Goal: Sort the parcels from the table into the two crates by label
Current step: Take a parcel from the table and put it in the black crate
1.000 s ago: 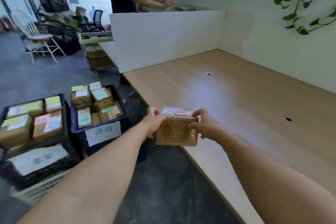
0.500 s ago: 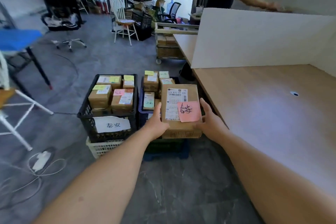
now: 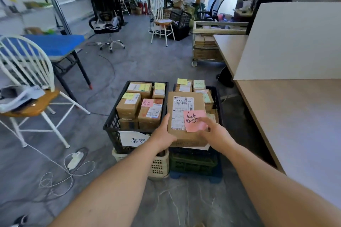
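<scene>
Grey floor lies under both arms. The left hand grips the parcel by its left edge, thumb up. The right hand lies on the pink note on top; I cannot tell if it grips. The black crate is just left of the left hand, and the blue crate is just past both hands.

Top of the parcel: pink note handwritten 泰安, shipping label headed 516 K20 00 030; front of the left crate: paper sign reading 泰安
</scene>
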Demonstrator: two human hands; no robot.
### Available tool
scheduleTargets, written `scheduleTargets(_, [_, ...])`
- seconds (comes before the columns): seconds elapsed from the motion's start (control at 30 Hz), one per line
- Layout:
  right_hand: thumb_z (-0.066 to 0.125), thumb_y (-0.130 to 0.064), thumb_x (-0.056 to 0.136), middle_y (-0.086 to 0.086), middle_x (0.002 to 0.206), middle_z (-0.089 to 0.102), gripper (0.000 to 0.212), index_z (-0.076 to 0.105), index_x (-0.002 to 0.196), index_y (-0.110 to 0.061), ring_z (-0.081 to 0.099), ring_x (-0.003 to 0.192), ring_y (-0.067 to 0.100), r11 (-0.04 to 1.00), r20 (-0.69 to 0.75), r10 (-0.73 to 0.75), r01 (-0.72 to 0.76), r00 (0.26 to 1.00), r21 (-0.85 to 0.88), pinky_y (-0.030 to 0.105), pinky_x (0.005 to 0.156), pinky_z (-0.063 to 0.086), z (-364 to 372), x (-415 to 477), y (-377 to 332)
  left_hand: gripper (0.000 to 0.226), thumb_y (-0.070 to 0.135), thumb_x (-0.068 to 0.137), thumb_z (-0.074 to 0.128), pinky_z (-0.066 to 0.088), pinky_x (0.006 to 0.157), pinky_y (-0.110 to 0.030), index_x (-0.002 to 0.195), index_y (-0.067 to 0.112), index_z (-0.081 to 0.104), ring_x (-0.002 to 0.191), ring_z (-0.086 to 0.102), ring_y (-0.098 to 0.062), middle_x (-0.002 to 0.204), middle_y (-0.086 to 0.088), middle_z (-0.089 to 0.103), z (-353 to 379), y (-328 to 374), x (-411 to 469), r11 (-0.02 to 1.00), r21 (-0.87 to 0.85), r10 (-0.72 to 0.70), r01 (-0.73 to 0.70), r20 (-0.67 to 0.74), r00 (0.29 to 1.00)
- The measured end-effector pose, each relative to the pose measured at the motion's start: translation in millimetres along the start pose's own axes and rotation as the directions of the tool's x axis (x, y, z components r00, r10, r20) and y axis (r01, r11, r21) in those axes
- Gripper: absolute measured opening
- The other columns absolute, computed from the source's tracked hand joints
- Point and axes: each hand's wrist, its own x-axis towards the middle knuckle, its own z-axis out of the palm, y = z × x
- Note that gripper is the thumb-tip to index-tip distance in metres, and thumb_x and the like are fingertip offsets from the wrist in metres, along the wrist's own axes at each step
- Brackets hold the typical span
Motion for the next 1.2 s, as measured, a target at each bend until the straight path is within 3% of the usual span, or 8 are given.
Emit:
scheduleTargets(0.1, [0.045, -0.021, 0.101, -0.003, 0.114, 0.054, 0.041, 0.038, 0.140, -0.033, 0.053, 0.076, 0.006, 0.999, 0.007, 0.029, -0.030, 1.000, 0.014, 0.017, 0.055, 0.044, -8, 45, 5, 0.098, 0.003, 0.091, 0.059, 0.047, 0.101, -0.043, 0.153, 0.039, -0.007, 0.120, 0.053, -0.022, 0.150, -0.002, 0.041, -2, 14, 35, 0.999, 0.019, -0.042, 0.043, -0.028, 0.999])
scheduleTargets(0.2, [0.044, -0.019, 0.101, -0.011, 0.096, 0.050, 0.034, 0.044, 0.132, -0.033, 0.059, 0.080, 0.012, 0.999, -0.018, 0.044, -0.044, 0.999, 0.012, 0.028, 0.061, 0.055, -11, 87, 6, 0.097, 0.004, 0.091, 0.059, 0.045, 0.104, -0.044, 0.154, 0.039, -0.007, 0.124, 0.051, -0.023, 0.150, -0.002, 0.042, -6, 21, 69, 0.997, 0.027, -0.077, 0.078, -0.063, 0.995])
scheduleTargets(0.33, [0.045, -0.016, 0.100, -0.004, 0.106, 0.053, 0.030, 0.045, 0.123, -0.034, 0.061, 0.084, 0.016, 0.998, -0.012, 0.066, -0.066, 0.998, -0.018, 0.040, 0.073, 0.060, -1, 132, 5, 0.091, 0.009, 0.090, 0.062, 0.044, 0.104, -0.046, 0.154, 0.036, 0.003, 0.122, 0.053, -0.024, 0.142, -0.003, 0.051, -16, 17, 101, 0.992, 0.030, -0.121, 0.125, -0.117, 0.986])
scheduleTargets(0.5, [0.041, -0.012, 0.099, 0.001, 0.106, 0.058, 0.028, 0.043, 0.119, -0.032, 0.057, 0.076, 0.015, 0.992, 0.029, 0.085, -0.082, 0.996, -0.094, 0.030, 0.059, 0.052, 24, 175, -11, 0.079, 0.011, 0.091, 0.063, 0.044, 0.100, -0.038, 0.153, 0.031, 0.017, 0.121, 0.050, -0.022, 0.141, 0.000, 0.050, -43, 1, 125, 0.988, -0.018, -0.156, 0.155, -0.138, 0.978])
scheduleTargets(0.57, [0.040, -0.013, 0.099, 0.001, 0.105, 0.058, 0.030, 0.043, 0.121, -0.032, 0.059, 0.079, 0.017, 0.992, 0.041, 0.107, -0.104, 0.993, -0.076, 0.034, 0.064, 0.055, 37, 190, -24, 0.075, 0.014, 0.092, 0.062, 0.041, 0.097, -0.036, 0.152, 0.029, 0.020, 0.122, 0.048, -0.020, 0.144, 0.004, 0.047, -59, -8, 134, 0.986, -0.059, -0.164, 0.157, -0.159, 0.974])
scheduleTargets(0.8, [0.047, -0.017, 0.096, 0.008, 0.123, 0.061, 0.071, 0.008, 0.153, -0.031, 0.063, 0.091, 0.025, 0.979, 0.052, 0.206, -0.205, 0.977, -0.014, 0.043, 0.076, 0.056, 87, 238, -70, 0.071, 0.013, 0.095, 0.056, 0.033, 0.090, -0.031, 0.153, 0.030, 0.020, 0.116, 0.045, -0.016, 0.145, 0.000, 0.046, -126, -42, 187, 0.984, -0.084, -0.168, 0.159, -0.118, 0.979])
scheduleTargets(0.97, [0.047, -0.018, 0.097, 0.009, 0.126, 0.059, 0.068, 0.011, 0.154, -0.027, 0.061, 0.103, 0.027, 0.955, 0.045, 0.295, -0.296, 0.955, 0.024, 0.045, 0.087, 0.053, 129, 272, -95, 0.077, 0.006, 0.094, 0.055, 0.037, 0.091, -0.030, 0.154, 0.032, 0.015, 0.107, 0.044, -0.011, 0.144, 0.000, 0.048, -171, -71, 231, 0.980, -0.063, -0.193, 0.191, -0.029, 0.981])
scheduleTargets(1.2, [0.049, -0.026, 0.096, 0.006, 0.121, 0.061, 0.075, 0.002, 0.154, -0.028, 0.062, 0.099, 0.025, 0.905, 0.026, 0.421, -0.422, 0.907, 0.062, 0.042, 0.081, 0.054, 197, 299, -104, 0.068, 0.006, 0.095, 0.054, 0.043, 0.090, -0.032, 0.151, 0.031, 0.025, 0.116, 0.055, -0.021, 0.136, 0.003, 0.055, -209, -107, 283, 0.978, -0.011, -0.209, 0.210, 0.043, 0.977])
